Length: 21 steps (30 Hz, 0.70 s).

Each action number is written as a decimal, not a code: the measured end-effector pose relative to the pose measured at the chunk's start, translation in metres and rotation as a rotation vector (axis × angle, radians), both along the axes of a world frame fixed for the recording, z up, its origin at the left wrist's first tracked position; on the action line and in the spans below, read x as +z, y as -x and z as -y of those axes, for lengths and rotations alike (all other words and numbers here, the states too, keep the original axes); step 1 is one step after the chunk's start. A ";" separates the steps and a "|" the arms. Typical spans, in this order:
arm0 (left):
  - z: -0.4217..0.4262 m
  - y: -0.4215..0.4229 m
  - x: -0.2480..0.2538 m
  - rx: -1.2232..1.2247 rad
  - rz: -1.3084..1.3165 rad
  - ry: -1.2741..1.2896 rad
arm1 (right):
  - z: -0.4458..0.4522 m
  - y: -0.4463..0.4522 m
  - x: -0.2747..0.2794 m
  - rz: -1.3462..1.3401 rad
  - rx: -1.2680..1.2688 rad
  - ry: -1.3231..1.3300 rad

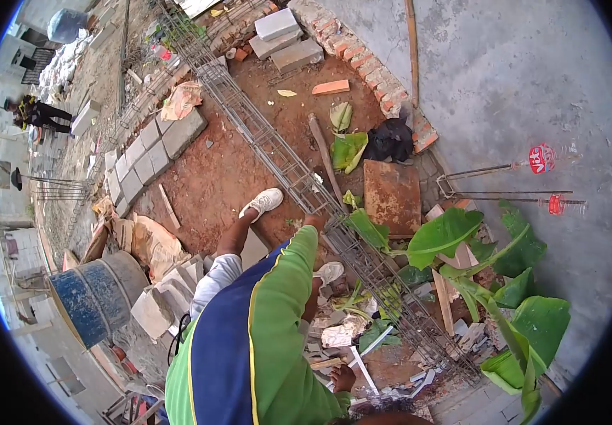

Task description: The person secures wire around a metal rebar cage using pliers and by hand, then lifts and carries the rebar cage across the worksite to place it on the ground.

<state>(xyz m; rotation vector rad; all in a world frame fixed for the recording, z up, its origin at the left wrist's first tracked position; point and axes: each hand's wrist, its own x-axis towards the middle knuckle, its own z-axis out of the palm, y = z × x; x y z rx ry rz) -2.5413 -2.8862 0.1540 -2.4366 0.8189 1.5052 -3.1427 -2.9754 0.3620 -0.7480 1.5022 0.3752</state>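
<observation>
My left hand, at the end of a green and navy sleeve, is closed around a bar of a long rebar cage that runs diagonally across the ground. Lower down, my right hand hangs over rubble with its fingers partly spread; nothing shows in it. White strips lie close beside that hand. My white shoes stand on reddish soil and among debris on the near side of the cage. A cut banana plant with broad green leaves lies across the cage's lower end.
Grey blocks form a low row at left, near a blue drum. Upright rebar ends carry plastic bottles. A rusty metal sheet and black bag lie beyond the cage. Another person stands far left.
</observation>
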 end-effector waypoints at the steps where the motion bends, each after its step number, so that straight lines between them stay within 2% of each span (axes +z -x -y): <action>1: -0.002 -0.001 0.013 -0.142 0.016 -0.021 | -0.003 -0.010 0.001 -0.045 -0.041 -0.013; 2: -0.004 0.001 0.028 -0.282 0.039 -0.042 | -0.007 -0.021 0.004 -0.090 -0.083 -0.024; 3: -0.002 -0.002 0.032 -0.269 0.081 0.004 | -0.001 0.011 -0.031 0.104 -0.235 -0.245; 4: 0.001 -0.003 0.041 -0.075 0.103 0.088 | 0.008 0.043 -0.066 0.306 -0.385 -0.467; 6: 0.007 0.000 0.064 0.422 0.093 0.316 | 0.015 -0.008 -0.046 0.030 -0.068 -0.170; 7: 0.009 0.001 0.071 0.551 0.073 0.401 | 0.019 -0.036 -0.034 -0.022 0.082 -0.012; 8: 0.009 0.000 0.083 0.637 0.050 0.456 | 0.031 -0.037 -0.050 -0.020 0.002 0.008; 10: 0.000 -0.001 0.101 0.709 -0.022 0.486 | 0.052 -0.087 -0.036 -0.015 0.077 0.074; 12: -0.019 0.000 0.113 0.729 -0.175 0.473 | 0.080 -0.116 -0.031 0.117 -0.051 0.045; 13: -0.034 0.005 0.111 0.741 -0.160 0.484 | 0.095 -0.126 -0.039 0.267 0.051 0.077; 14: -0.053 0.010 0.105 0.249 0.082 0.577 | 0.109 -0.144 -0.039 0.232 0.074 0.080; 15: -0.073 0.014 0.102 -0.249 0.324 0.630 | 0.138 -0.144 -0.069 0.369 -0.162 -0.338; 16: -0.094 0.019 0.109 -0.213 0.349 0.584 | 0.160 -0.142 -0.096 0.485 -0.395 -0.762; 17: -0.117 0.026 0.115 -0.178 0.369 0.539 | 0.155 -0.166 -0.078 0.490 -0.377 -0.758; 19: -0.161 0.038 0.095 -0.080 0.343 0.325 | 0.139 -0.223 -0.032 0.132 0.237 0.312; 20: -0.184 0.041 0.104 -0.096 0.344 0.277 | 0.139 -0.241 -0.025 0.135 0.252 0.322; 21: -0.211 0.045 0.106 -0.112 0.342 0.228 | 0.137 -0.257 -0.020 0.198 0.152 0.215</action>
